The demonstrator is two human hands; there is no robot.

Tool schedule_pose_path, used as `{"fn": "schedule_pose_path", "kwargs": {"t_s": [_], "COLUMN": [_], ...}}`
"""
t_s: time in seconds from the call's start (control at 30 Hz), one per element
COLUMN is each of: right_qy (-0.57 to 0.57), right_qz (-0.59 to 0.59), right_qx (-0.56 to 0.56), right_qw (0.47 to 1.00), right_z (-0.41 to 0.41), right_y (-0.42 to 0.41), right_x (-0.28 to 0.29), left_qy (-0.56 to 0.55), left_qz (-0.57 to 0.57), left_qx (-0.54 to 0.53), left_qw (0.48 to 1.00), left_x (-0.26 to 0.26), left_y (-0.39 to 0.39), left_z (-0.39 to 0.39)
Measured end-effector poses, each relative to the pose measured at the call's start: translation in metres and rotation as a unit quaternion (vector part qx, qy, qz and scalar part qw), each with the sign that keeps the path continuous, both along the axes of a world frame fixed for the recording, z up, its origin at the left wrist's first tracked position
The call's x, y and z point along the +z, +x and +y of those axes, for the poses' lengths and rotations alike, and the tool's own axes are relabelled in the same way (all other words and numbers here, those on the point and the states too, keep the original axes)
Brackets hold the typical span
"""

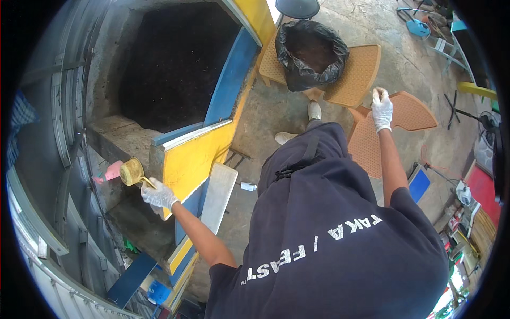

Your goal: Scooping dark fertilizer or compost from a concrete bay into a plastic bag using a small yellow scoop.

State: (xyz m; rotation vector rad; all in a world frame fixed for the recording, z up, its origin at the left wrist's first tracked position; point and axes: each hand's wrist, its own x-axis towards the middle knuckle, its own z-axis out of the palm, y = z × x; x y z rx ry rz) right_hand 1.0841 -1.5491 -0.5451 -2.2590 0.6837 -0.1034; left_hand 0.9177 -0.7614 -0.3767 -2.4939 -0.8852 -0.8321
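Observation:
My left hand [158, 194], in a thin whitish glove, grips the handle of a yellow plastic dipper [131, 171]. The dipper is tilted beside a pink plastic bottle [114, 170], left of the yellow panel's end. My right hand [381, 109], gloved too, is raised over the orange-brown plastic chairs with its fingers curled together; no object shows in it. Ahead, a black plastic bag [308, 56] with its mouth open and dark brown material inside sits on a woven-pattern tan chair [358, 75]. A concrete bin [131, 137] at upper left holds dark, soil-like material [175, 63].
A yellow and blue partition [195, 159] edges the bin on my left. Beside it is a pale board [219, 195]. An orange-brown chair [366, 147] stands near my right arm. A black round stool [297, 8] is beyond the bag. Cables, a fan and clutter lie at far right.

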Motion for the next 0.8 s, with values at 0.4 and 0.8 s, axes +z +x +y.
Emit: {"fn": "schedule_pose_path", "kwargs": {"t_s": [0.4, 0.8], "right_qy": [-0.233, -0.240], "right_qz": [-0.024, 0.037], "right_qx": [0.050, -0.024], "right_qw": [0.971, 0.970], "right_z": [-0.010, -0.011], "right_y": [0.104, 0.114], "right_x": [-0.030, -0.054], "left_qy": [-0.160, -0.330], "left_qz": [-0.032, 0.037], "left_qx": [0.201, 0.286], "left_qw": [0.966, 0.899], "left_x": [0.012, -0.043], "left_y": [0.024, 0.028], "left_z": [-0.020, 0.107]}}
